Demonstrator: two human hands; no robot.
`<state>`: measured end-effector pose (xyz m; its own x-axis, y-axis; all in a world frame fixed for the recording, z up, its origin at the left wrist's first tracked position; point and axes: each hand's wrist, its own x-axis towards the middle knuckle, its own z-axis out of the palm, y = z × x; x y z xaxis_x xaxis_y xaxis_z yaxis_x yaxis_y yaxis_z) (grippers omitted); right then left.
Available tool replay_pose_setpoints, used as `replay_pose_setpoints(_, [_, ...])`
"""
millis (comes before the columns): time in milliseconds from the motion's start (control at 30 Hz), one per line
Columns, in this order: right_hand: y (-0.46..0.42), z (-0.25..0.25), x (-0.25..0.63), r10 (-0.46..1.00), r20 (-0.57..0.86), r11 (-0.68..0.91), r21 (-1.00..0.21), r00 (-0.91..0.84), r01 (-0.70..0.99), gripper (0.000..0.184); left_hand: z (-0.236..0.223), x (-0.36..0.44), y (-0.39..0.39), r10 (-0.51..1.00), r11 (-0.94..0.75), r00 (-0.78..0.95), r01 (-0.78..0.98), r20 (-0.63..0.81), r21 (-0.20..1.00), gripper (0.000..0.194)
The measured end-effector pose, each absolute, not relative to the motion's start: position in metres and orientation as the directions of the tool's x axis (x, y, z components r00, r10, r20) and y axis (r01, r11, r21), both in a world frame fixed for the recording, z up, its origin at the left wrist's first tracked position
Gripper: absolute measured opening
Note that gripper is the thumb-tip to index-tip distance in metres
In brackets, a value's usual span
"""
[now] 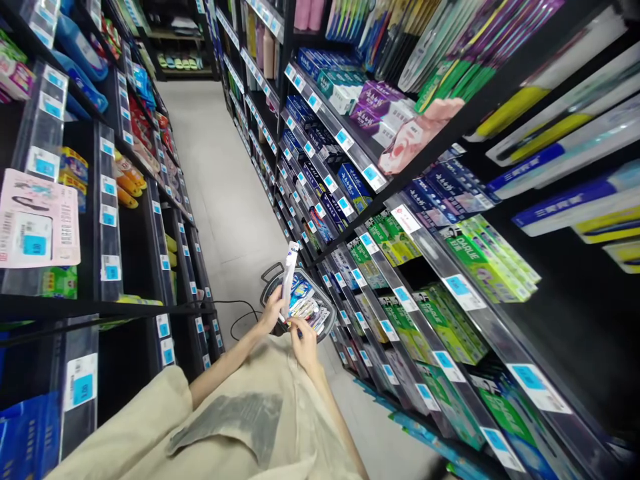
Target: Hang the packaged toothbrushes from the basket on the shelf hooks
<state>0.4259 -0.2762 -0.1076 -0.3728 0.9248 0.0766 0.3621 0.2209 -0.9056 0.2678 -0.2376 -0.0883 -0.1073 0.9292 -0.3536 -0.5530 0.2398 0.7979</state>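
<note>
My left hand [273, 310] is closed around a long, narrow, pale pack that looks like a packaged toothbrush [289, 273], held nearly upright. At the pack's lower end, the fingers of my right hand [304, 341] are pinched together on it. Just beyond both hands, a grey basket [329, 325] sits low in the aisle with its handle to the left. Several small packs [309, 308] fill it, blue ones at the back and white, mixed-colour ones in front. My hands and the pack hide part of its near left side.
Shelves with price tags line both sides. On the right are toothpaste boxes [445, 320] and hanging toothbrushes [565, 147]. The left shelf holds blue bottles [83, 50] and a pink card [40, 220]. A black cable [233, 302] runs from the left shelf towards the basket. Pale floor [200, 147] stretches ahead.
</note>
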Motion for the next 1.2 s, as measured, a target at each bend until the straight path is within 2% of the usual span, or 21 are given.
replay_pose_setpoints(133, [-0.278, -0.107, 0.422, 0.909, 0.063, 0.226, -0.906, -0.412, 0.358, 0.03, -0.067, 0.264, -0.24, 0.936, 0.272, 0.035, -0.701, -0.349, 0.659, 0.029])
replay_pose_setpoints(233, [-0.281, -0.105, 0.419, 0.892, 0.066, 0.249, -0.897, -0.447, 0.364, 0.028, -0.052, 0.257, -0.242, 0.926, 0.333, 0.147, -0.752, -0.348, 0.569, 0.045])
replay_pose_setpoints(300, [-0.282, -0.104, 0.416, 0.882, 0.065, 0.26, -0.893, -0.468, 0.366, 0.027, -0.046, 0.253, -0.244, 0.915, 0.368, 0.221, -0.799, -0.338, 0.475, 0.048])
replay_pose_setpoints(400, [-0.284, -0.105, 0.414, 0.874, 0.061, 0.266, -0.89, -0.483, 0.369, 0.026, -0.04, 0.249, -0.248, 0.897, 0.403, 0.318, -0.872, -0.307, 0.276, 0.042])
replay_pose_setpoints(467, [-0.284, -0.105, 0.414, 0.872, 0.061, 0.268, -0.89, -0.487, 0.37, 0.026, -0.039, 0.249, -0.25, 0.894, 0.402, 0.332, -0.891, -0.3, 0.213, 0.038])
replay_pose_setpoints(533, [-0.284, -0.106, 0.413, 0.868, 0.059, 0.267, -0.892, -0.493, 0.364, 0.026, -0.04, 0.251, -0.25, 0.901, 0.381, 0.299, -0.892, -0.315, 0.244, 0.037])
replay_pose_setpoints(667, [-0.284, -0.103, 0.413, 0.884, 0.02, 0.208, -0.912, -0.467, 0.355, 0.025, -0.047, 0.258, -0.248, 0.922, 0.288, 0.062, -0.767, -0.381, 0.574, 0.039])
replay_pose_setpoints(733, [-0.283, -0.101, 0.412, 0.906, -0.033, 0.123, -0.934, -0.422, 0.335, 0.025, -0.052, 0.26, -0.246, 0.921, 0.254, -0.045, -0.683, -0.387, 0.685, 0.04])
replay_pose_setpoints(867, [-0.281, -0.098, 0.41, 0.928, -0.121, -0.033, -0.969, -0.351, 0.245, 0.034, -0.059, 0.262, -0.245, 0.919, 0.216, -0.15, -0.582, -0.365, 0.784, 0.04])
replay_pose_setpoints(1033, [-0.281, -0.099, 0.411, 0.936, -0.121, -0.05, -0.975, -0.332, 0.215, 0.035, -0.059, 0.262, -0.247, 0.925, 0.181, -0.228, -0.437, -0.304, 0.881, 0.038])
replay_pose_setpoints(1200, [-0.285, -0.097, 0.411, 0.934, -0.148, -0.092, -0.979, -0.325, 0.182, 0.036, -0.061, 0.264, -0.25, 0.929, 0.174, -0.251, -0.353, -0.272, 0.919, 0.038])
